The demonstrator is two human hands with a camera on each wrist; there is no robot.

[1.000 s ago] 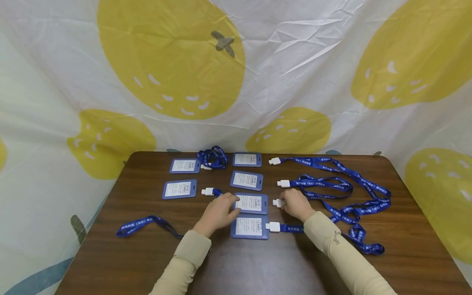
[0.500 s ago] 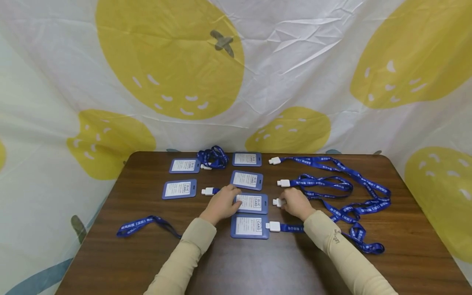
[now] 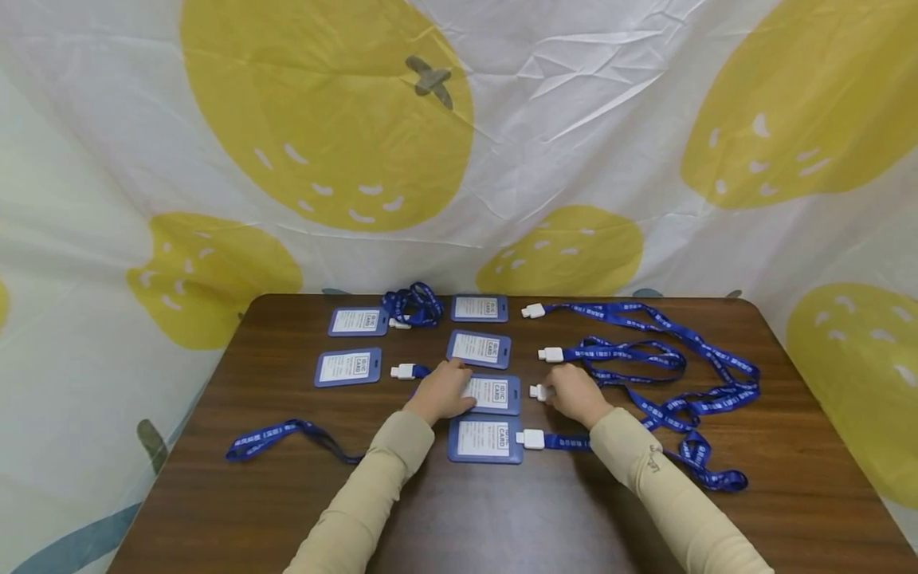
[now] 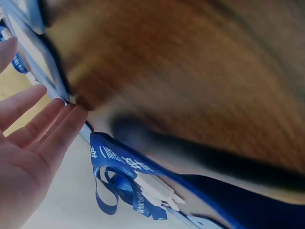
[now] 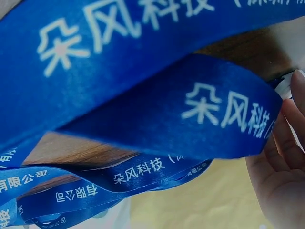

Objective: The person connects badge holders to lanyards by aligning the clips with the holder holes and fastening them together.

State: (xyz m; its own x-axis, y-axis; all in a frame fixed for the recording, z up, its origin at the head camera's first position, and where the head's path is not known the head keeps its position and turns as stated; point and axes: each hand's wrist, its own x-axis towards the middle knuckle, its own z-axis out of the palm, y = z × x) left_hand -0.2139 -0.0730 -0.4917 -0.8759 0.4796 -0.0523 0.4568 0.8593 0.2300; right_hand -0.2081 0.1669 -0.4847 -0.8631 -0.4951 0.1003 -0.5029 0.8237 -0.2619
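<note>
In the head view my left hand [image 3: 442, 391] lies at the left end of a blue ID card holder [image 3: 500, 394], fingers by its upper edge and thumb over its left part. The left wrist view shows those fingers [image 4: 62, 126] nearly straight, fingertips right at a holder's edge. Across a small gap, my right hand [image 3: 574, 394] pinches the white clip [image 3: 538, 392] of a blue lanyard, with the clip's narrow tip pointing at the holder. Blue printed strap [image 5: 233, 107] runs out by the right palm in the right wrist view. The fingers hide part of the clip.
Below, another card holder [image 3: 485, 441] meets a lanyard clip [image 3: 532, 439]. Two holders, one of them this card holder [image 3: 479, 349], lie farther back. Tangled lanyards [image 3: 710, 399] spread right. Left are two more holders [image 3: 348, 367], a bundled lanyard [image 3: 413, 305] and a loose strap [image 3: 265, 438].
My left hand has slid right and covers more of the card holder's left end. The right hand stays at the lanyard clip, and the other holders lie as before.
</note>
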